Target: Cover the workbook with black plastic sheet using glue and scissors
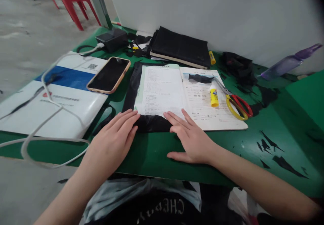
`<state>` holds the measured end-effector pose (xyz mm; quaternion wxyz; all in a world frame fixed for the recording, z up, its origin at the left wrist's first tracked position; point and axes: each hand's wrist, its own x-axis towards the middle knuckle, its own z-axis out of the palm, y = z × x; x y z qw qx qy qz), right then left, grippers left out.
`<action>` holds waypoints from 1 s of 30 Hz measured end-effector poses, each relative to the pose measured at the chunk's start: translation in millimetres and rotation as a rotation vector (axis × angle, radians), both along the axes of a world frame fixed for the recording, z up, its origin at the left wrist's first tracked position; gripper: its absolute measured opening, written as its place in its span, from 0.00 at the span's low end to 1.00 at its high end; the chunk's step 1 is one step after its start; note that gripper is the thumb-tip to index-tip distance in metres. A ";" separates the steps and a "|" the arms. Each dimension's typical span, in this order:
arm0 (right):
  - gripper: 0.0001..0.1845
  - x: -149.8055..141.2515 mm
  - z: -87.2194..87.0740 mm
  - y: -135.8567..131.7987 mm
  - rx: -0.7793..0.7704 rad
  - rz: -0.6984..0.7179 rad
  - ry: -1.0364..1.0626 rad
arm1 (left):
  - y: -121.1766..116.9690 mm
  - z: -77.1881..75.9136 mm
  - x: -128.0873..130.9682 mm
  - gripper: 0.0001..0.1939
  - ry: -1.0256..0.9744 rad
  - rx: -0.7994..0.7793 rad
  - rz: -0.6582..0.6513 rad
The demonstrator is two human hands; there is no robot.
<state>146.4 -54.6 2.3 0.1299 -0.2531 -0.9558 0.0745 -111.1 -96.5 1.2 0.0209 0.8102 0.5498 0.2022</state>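
Note:
An open booklet (pixel 177 93) with printed pages lies on a green table (pixel 152 154), on top of a black sheet (pixel 152 123) that shows along its left and near edges. My left hand (pixel 113 140) lies flat, fingers stretched out, fingertips on the black strip at the booklet's near left corner. My right hand (pixel 189 137) also lies flat, fingers pressing the black strip and the booklet's near edge. A small yellow glue stick (pixel 214 96) and a black scrap (pixel 201 78) rest on the right page. Neither hand holds anything.
Red and yellow scissors (pixel 238 105) lie at the booklet's right edge. A phone (pixel 109 75) rests on a white and blue folder (pixel 58 96) with a white cable (pixel 45 123) at left. A black notebook (pixel 181 49), a charger (pixel 112 39), a purple bottle (pixel 288 63), black scraps (pixel 273 147).

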 end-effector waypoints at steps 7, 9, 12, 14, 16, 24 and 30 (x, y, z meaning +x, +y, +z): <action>0.28 -19.4 3.8 -11.1 0.022 0.089 0.068 | 30.9 6.8 -9.4 0.17 0.108 -0.074 -0.033; 0.26 -30.4 3.5 -12.0 0.030 0.100 0.071 | 39.6 11.6 -7.6 0.15 0.123 -0.107 -0.060; 0.18 -46.2 1.1 -6.9 0.038 0.113 0.156 | 51.1 17.1 -5.6 0.13 0.112 -0.180 -0.105; 0.12 -54.0 -1.8 -1.1 0.023 0.130 0.222 | 57.3 18.5 -6.5 0.12 0.093 -0.225 -0.122; 0.08 -58.5 -5.0 4.1 -0.024 0.138 0.263 | 62.5 18.1 -9.4 0.11 0.052 -0.264 -0.133; 0.07 -57.9 -6.6 10.9 -0.272 0.097 0.327 | 75.9 11.5 -18.1 0.09 -0.105 -0.378 -0.159; 0.08 -56.4 -5.0 14.0 -0.393 0.035 0.338 | 76.9 7.4 -17.5 0.08 -0.125 -0.376 -0.166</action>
